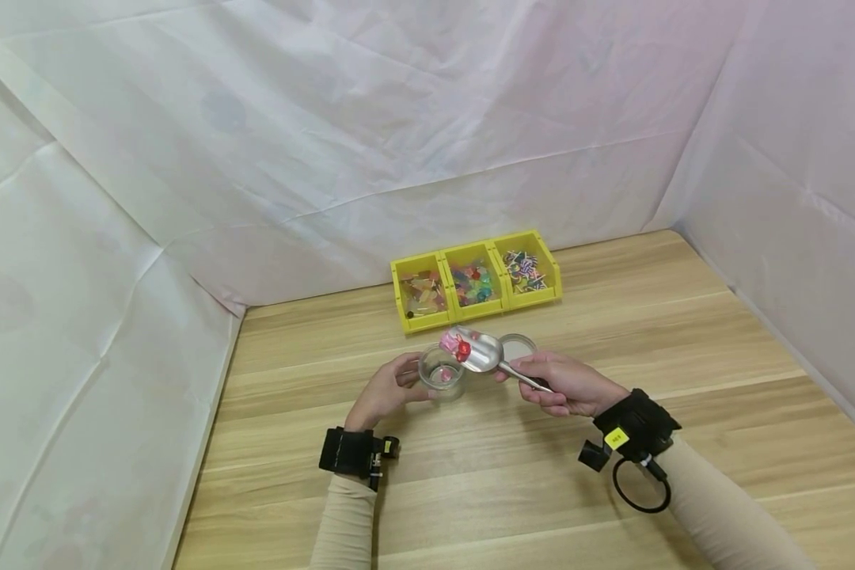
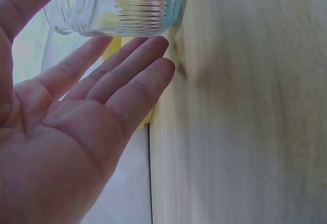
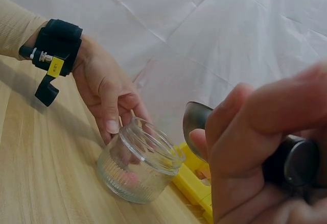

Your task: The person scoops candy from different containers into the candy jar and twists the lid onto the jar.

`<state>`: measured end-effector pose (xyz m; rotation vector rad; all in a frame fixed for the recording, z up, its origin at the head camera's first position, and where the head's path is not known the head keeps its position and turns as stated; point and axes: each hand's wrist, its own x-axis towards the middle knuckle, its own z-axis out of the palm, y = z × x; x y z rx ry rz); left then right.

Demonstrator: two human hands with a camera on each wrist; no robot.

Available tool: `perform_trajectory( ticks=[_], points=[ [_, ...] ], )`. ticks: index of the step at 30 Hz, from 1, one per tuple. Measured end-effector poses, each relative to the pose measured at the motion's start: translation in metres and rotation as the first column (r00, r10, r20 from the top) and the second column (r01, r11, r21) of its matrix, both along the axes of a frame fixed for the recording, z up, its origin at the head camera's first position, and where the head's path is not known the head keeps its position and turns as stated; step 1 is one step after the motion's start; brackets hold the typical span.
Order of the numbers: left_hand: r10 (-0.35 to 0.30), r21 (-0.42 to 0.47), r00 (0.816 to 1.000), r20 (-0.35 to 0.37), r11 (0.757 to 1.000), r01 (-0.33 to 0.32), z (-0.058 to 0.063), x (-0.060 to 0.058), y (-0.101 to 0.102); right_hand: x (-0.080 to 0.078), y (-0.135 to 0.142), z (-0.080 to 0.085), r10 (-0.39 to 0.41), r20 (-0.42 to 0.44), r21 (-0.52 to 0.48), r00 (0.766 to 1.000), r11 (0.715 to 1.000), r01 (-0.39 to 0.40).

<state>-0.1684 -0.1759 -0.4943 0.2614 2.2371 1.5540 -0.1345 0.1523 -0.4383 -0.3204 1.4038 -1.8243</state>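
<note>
A small clear glass jar (image 1: 443, 389) stands upright on the table, with a pink piece (image 3: 129, 178) inside at the bottom. Beside it is my left hand (image 1: 388, 392), its fingers (image 2: 138, 89) fairly straight along the jar's side; whether they touch the glass is hard to tell. My right hand (image 1: 570, 385) grips the handle of a metal scoop (image 1: 483, 358). The scoop's tip is over the jar's mouth and carries pink and red wrapped candies (image 1: 456, 346). In the right wrist view, most of the scoop is hidden behind my fingers.
Behind the jar stands a row of three joined yellow bins (image 1: 436, 321). They hold assorted candies, with striped sticks (image 1: 526, 271) in the right one. A round lid (image 1: 518, 345) lies behind the scoop. White cloth (image 1: 413, 119) encloses the wooden table (image 1: 463, 499).
</note>
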Motion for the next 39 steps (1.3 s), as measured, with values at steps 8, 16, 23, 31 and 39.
perform_trajectory(
  ticks=[8, 16, 23, 31, 39],
  points=[
    [-0.010, 0.004, 1.000, -0.022, 1.000, 0.010, 0.002, 0.000, 0.003, 0.000, 0.001, 0.001, 0.017, -0.009, 0.007, 1.000, 1.000, -0.017],
    [-0.002, -0.001, 1.000, -0.016, 1.000, 0.002, 0.001, -0.004, 0.007, -0.001, 0.004, 0.002, 0.016, -0.009, 0.024, 1.000, 1.000, -0.016],
    [-0.014, 0.002, 0.999, -0.031, 1.000, 0.014, 0.000, -0.007, 0.011, -0.002, 0.005, 0.004, 0.007, -0.001, 0.037, 1.000, 0.999, -0.007],
    [-0.026, 0.029, 0.999, -0.031, 0.999, 0.027, 0.000, -0.009, 0.014, -0.001, 0.006, 0.004, 0.024, 0.008, 0.036, 1.000, 0.999, -0.024],
    [-0.028, 0.040, 0.999, -0.029, 0.999, 0.029, 0.002, -0.007, 0.015, -0.001, 0.006, 0.003, 0.030, 0.017, 0.038, 0.999, 0.999, -0.030]
  ],
)
